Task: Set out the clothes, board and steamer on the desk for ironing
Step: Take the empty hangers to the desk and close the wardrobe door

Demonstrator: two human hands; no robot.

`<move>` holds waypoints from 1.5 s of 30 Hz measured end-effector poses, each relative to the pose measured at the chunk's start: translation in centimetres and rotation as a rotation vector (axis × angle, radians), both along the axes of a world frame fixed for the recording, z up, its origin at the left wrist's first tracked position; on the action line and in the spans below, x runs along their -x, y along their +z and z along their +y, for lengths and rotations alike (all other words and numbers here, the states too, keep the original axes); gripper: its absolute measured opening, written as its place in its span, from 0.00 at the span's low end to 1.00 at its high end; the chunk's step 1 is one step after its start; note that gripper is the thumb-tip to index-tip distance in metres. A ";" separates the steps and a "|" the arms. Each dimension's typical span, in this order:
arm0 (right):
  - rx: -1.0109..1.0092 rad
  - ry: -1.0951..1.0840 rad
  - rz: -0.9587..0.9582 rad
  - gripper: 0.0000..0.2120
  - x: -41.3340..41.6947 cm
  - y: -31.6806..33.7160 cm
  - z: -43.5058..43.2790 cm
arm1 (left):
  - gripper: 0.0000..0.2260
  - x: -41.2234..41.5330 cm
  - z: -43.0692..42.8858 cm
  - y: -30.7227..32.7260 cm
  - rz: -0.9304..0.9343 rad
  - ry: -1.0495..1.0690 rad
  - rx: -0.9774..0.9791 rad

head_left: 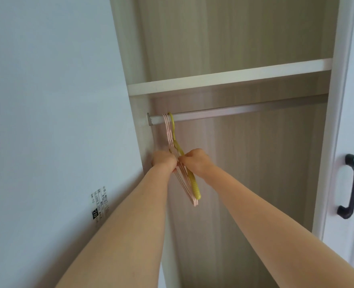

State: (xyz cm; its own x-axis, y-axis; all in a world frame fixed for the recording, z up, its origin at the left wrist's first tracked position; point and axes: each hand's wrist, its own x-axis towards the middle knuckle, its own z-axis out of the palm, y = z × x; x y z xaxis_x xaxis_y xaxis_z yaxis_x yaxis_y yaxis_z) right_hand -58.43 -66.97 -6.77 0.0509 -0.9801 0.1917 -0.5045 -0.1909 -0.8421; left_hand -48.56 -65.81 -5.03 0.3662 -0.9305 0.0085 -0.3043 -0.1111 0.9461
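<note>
While the bunch of bare plastic hangers [189,194], thin pink ones with one yellow-green, hooks over the left end of the silver metal rail [234,113] and slopes down toward the viewer, the left hand [164,161] and right hand [195,161] pinch it from either side, equally near. No clothes, board, steamer or surface shows inside the pale wood-grain wardrobe [255,163], only its white shelf [224,76] above.

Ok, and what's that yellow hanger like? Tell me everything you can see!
The yellow hanger looks like plastic, with a ribbed bit near its lower end. It carries no clothes. Its hook is over the silver rail near its left end, and its body tilts towards the camera. It hangs beside a bunch of pink hangers. The right hand pinches it midway, the left hand grips the pink ones.
</note>
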 end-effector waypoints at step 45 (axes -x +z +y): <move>-0.015 -0.136 -0.318 0.11 6.9 0.2 5.5 | 0.06 5.1 1.3 1.3 0.741 -0.204 0.101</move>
State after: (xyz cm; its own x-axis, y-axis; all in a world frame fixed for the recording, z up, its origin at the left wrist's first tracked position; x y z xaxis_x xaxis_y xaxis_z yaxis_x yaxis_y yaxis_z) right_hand -65.38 -61.46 -6.56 -0.1407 -0.9767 0.1619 -0.2366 -0.1257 -0.9635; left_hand -53.66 -64.47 -3.70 0.1309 -0.9879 -0.0838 0.4069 -0.0236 0.9132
